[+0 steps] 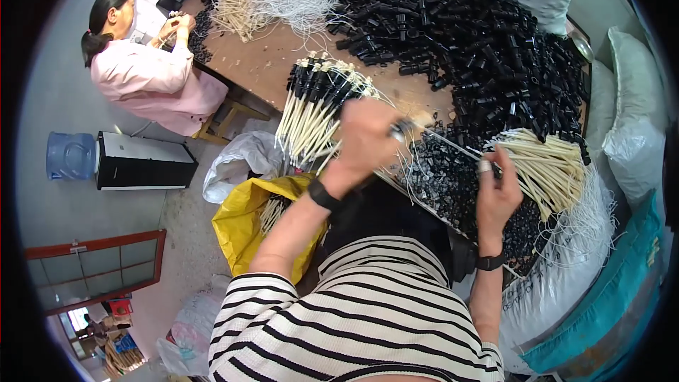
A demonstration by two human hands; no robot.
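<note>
A bundle of cream sticks with black caps (320,102) sits in the left hand (364,138), fingers wrapped round its lower end. Its long axis runs from near right to far left, capped ends fanning out over the brown worktable (272,56). The right hand (497,191) pinches a single small piece at its fingertips, just beside a loose heap of uncapped cream sticks (548,166) lying to the right. Between the hands lies a tray of small black caps (453,184). Farther off, a large pile of black tubes (481,35) covers the table. A yellow plastic bag (244,223) gapes at near left; white sacks (626,120) stand at right. Far left, a seated person in pink (148,78) works beside a blue water jug (71,155).
</note>
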